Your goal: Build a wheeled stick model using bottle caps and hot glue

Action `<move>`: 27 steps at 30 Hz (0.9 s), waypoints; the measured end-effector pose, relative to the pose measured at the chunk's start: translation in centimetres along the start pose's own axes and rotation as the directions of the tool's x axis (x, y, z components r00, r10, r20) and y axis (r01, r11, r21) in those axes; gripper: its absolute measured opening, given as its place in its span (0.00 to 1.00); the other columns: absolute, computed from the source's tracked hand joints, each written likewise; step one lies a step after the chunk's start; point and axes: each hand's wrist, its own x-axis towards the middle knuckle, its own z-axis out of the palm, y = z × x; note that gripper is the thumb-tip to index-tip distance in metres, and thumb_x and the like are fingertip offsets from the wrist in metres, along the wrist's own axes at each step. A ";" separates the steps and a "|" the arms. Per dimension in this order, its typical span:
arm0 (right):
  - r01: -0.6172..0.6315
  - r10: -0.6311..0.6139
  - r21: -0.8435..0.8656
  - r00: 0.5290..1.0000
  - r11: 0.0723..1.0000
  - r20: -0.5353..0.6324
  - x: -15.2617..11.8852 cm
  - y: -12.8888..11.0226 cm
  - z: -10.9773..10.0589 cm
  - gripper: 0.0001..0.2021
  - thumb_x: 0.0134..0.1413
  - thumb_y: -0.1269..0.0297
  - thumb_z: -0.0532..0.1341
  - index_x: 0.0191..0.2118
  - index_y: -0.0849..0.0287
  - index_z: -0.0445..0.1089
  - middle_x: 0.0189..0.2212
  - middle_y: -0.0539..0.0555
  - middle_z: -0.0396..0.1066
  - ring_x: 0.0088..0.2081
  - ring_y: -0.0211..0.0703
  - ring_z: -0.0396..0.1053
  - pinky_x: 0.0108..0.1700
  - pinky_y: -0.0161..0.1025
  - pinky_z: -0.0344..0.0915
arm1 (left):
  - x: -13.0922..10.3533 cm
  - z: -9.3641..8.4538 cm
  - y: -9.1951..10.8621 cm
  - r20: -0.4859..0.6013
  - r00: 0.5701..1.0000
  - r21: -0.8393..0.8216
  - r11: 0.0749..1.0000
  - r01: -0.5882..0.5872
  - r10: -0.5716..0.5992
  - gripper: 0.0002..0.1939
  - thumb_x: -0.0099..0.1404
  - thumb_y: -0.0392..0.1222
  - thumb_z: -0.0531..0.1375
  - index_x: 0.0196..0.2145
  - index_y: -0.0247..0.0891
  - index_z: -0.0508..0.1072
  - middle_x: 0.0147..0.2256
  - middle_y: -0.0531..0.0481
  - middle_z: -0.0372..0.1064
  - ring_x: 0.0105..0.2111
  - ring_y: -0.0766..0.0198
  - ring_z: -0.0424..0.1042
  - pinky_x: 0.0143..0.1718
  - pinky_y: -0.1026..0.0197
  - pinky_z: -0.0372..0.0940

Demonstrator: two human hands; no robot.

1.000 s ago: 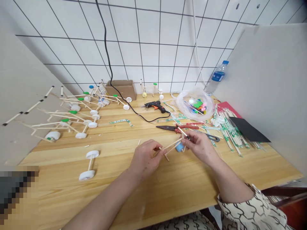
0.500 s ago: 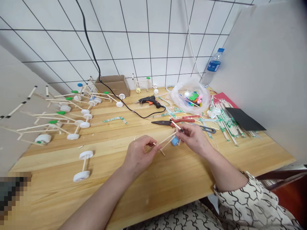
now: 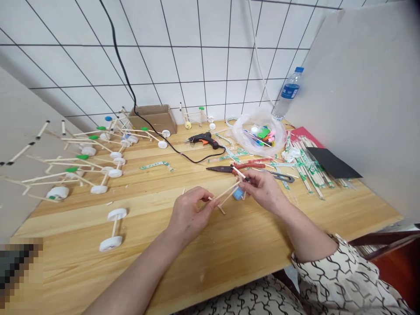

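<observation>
Between my hands is a small frame of thin wooden sticks (image 3: pixel 226 191), held just above the table. My left hand (image 3: pixel 191 211) pinches its left end near a short crosspiece. My right hand (image 3: pixel 262 188) pinches the other end, beside an upright stick with black tips and a blue lump (image 3: pixel 238 193). The fingers of my right hand partly hide that end. Left of my hands, two white wheels joined by a stick axle (image 3: pixel 114 227) stand on the table. Just beyond my right hand lie pliers (image 3: pixel 234 167) with red handles.
Several stick models with white wheels (image 3: pixel 98 189) crowd the left side. A black glue gun (image 3: pixel 205 140) lies near a cardboard box (image 3: pixel 154 118). Farther right are a plastic bag (image 3: pixel 259 133) of coloured pieces, wrapped chopsticks (image 3: pixel 311 168), a black sheet (image 3: pixel 334 162) and a water bottle (image 3: pixel 289 92).
The camera view has shifted slightly. Both hands keep the same pinch on the stick frame, with almost no visible movement.
</observation>
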 end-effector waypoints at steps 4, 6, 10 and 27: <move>0.002 -0.002 -0.004 1.000 1.000 -0.001 0.0 0.1 0.0 0.09 0.45 0.61 0.59 0.31 0.61 0.68 0.21 0.50 0.65 0.22 0.36 0.63 0.24 0.33 0.61 | 0.0 0.0 -0.1 0.002 1.000 0.013 1.000 -0.019 0.019 0.05 0.56 0.39 0.59 0.24 0.37 0.71 0.24 0.51 0.72 0.26 0.65 0.71 0.29 0.64 0.64; 0.001 -0.001 -0.008 1.000 1.000 -0.003 0.1 0.1 0.0 0.09 0.45 0.61 0.59 0.30 0.61 0.68 0.21 0.50 0.65 0.22 0.36 0.63 0.24 0.33 0.61 | -0.1 0.0 -0.1 -0.001 1.000 0.015 1.000 -0.015 0.015 0.05 0.56 0.39 0.59 0.24 0.37 0.71 0.24 0.51 0.72 0.26 0.65 0.71 0.28 0.64 0.64; -0.005 0.005 -0.002 1.000 1.000 0.001 0.1 0.1 -0.1 0.08 0.45 0.61 0.59 0.31 0.61 0.68 0.20 0.49 0.65 0.22 0.36 0.62 0.24 0.33 0.61 | -0.1 0.1 -0.1 -0.010 1.000 0.019 1.000 -0.007 0.007 0.04 0.55 0.39 0.60 0.25 0.37 0.71 0.24 0.52 0.72 0.25 0.65 0.71 0.28 0.65 0.64; 0.007 -0.007 -0.005 1.000 1.000 0.006 0.2 0.3 -0.1 0.08 0.45 0.61 0.59 0.30 0.60 0.69 0.22 0.50 0.67 0.23 0.38 0.64 0.26 0.35 0.62 | -0.6 0.0 -0.4 -0.041 0.997 -0.114 0.991 -0.074 0.069 0.06 0.55 0.38 0.61 0.33 0.36 0.74 0.29 0.50 0.74 0.27 0.65 0.73 0.32 0.64 0.68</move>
